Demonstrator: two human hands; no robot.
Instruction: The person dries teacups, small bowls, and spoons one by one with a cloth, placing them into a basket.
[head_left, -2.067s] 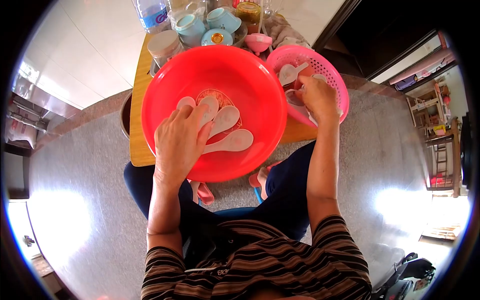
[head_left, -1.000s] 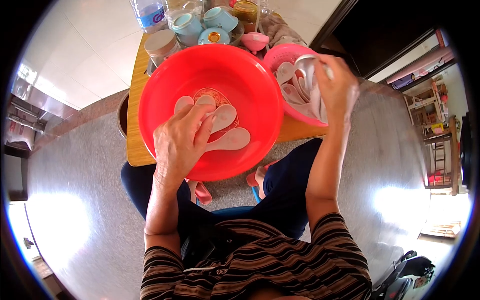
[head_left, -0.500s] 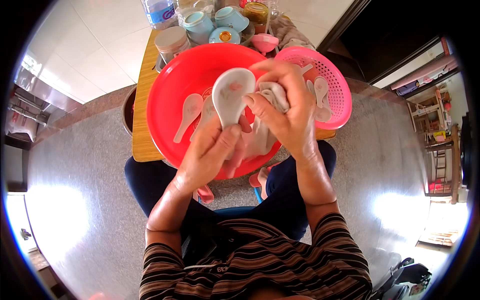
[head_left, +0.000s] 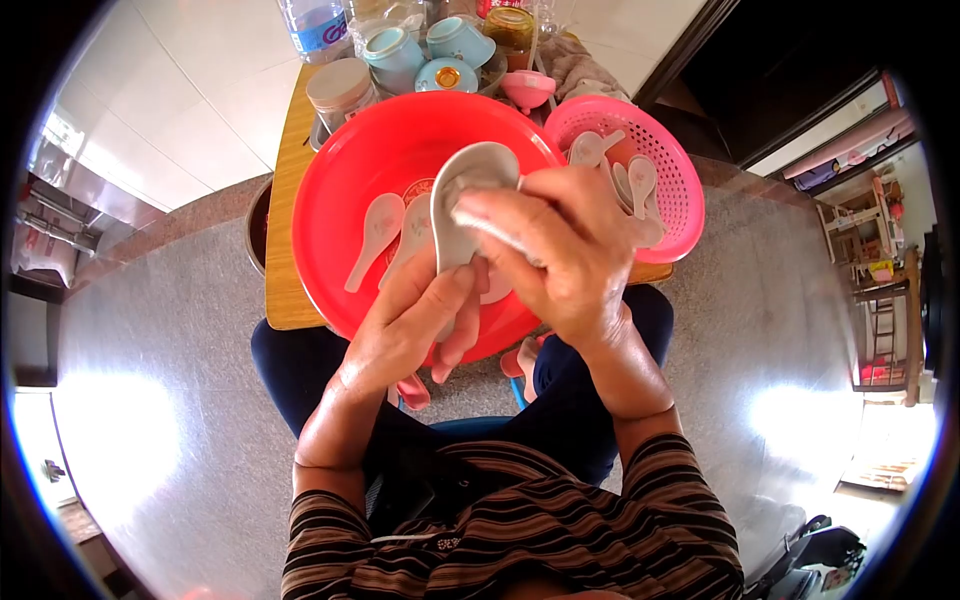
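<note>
My left hand is closed around the handle of a white ceramic soup spoon, bowl end up, held above the red basin. Over the spoon's bowl lie the fingers of my right hand, closed on a pale cloth that is mostly hidden under them. Inside the basin, two more white spoons are visible, one spoon at the left and another spoon beside it.
A pink perforated basket on the right holds several white spoons. Behind the basin on the wooden table stand blue cups, a lidded jar, a pink bowl and a water bottle.
My right hand has moved left and down with the cloth, from beside the spoon onto its bowl. The spoon has turned slightly in my left hand.
</note>
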